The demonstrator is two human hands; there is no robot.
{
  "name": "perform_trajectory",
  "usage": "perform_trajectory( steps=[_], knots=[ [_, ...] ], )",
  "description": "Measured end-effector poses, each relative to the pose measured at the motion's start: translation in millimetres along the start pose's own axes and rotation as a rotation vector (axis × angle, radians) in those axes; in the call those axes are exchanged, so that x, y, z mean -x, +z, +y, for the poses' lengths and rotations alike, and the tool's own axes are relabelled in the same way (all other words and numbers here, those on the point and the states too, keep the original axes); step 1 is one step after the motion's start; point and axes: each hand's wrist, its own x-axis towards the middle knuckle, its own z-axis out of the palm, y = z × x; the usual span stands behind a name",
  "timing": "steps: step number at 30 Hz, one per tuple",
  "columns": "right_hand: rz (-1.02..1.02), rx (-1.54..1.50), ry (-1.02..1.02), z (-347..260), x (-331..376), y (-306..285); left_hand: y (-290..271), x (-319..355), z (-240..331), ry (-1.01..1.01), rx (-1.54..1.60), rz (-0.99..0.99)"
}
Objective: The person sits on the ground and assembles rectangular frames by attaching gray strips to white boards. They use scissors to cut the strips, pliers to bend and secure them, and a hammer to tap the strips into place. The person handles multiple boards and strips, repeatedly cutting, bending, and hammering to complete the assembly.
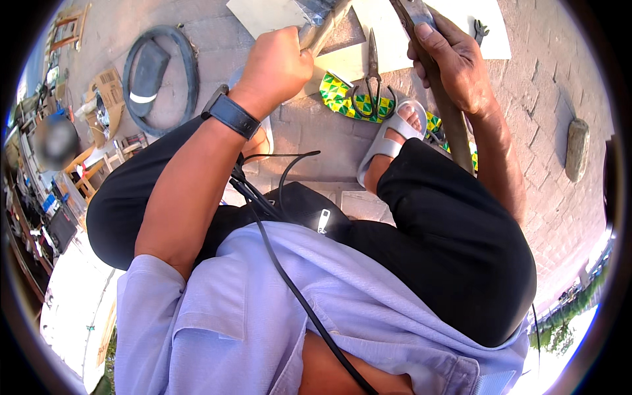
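My left hand (280,62), with a dark watch on the wrist, is closed round a pale wooden stick (328,27) slanting up to the right past the top edge. My right hand (457,62) grips a long dark wooden bar (447,118), the thumb lying along it. A grey metal piece (417,10) shows beside the bar's upper part; its full shape is cut off. Between my hands, large looped-handle scissors (372,82) point away from me, their handles over a yellow-green patterned cloth (337,92). A wrench (480,30) lies right of my right hand.
Pale flat sheets (395,49) cover part of the brick paving ahead. An inner tube (193,85) rings a dark pouch-like piece (150,69) at left, near a cardboard box (110,92). A stone block (577,150) lies far right. Black cables (280,253) cross my lap.
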Motion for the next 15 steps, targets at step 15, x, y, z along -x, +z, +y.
perform_trajectory(
  steps=[15],
  knots=[
    [-0.181, 0.067, 0.075, 20.1, 8.8, 12.4, 0.3, 3.5, 1.3, -0.047, 0.007, -0.039]
  ],
)
